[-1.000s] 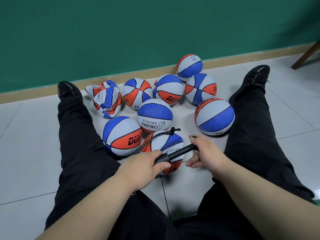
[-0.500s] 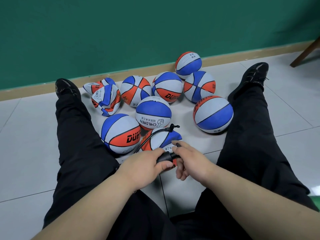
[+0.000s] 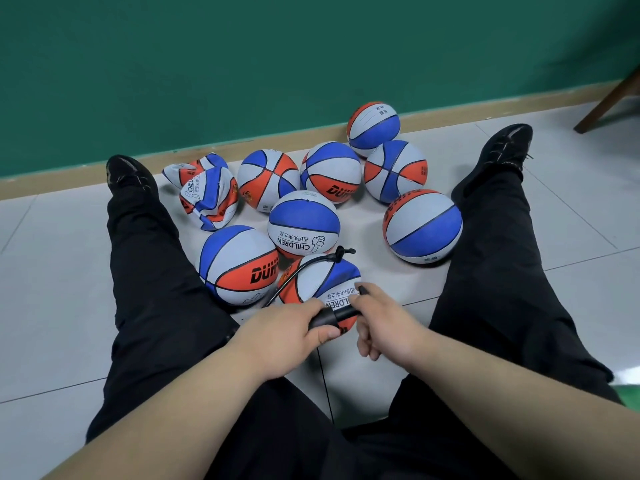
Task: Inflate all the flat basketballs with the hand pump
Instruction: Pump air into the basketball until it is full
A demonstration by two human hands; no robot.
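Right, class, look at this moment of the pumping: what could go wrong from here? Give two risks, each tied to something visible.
The blue, white and orange basketball by the black hand pump lies unheld on the tiled floor; strokes might roll it and tug the thin black hose from its valve. The right hand sits close to the left hand on the short pump, so fingers could get pinched.

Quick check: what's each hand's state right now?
Left hand: holding the hand pump by its barrel.
Right hand: holding the hand pump by its handle.
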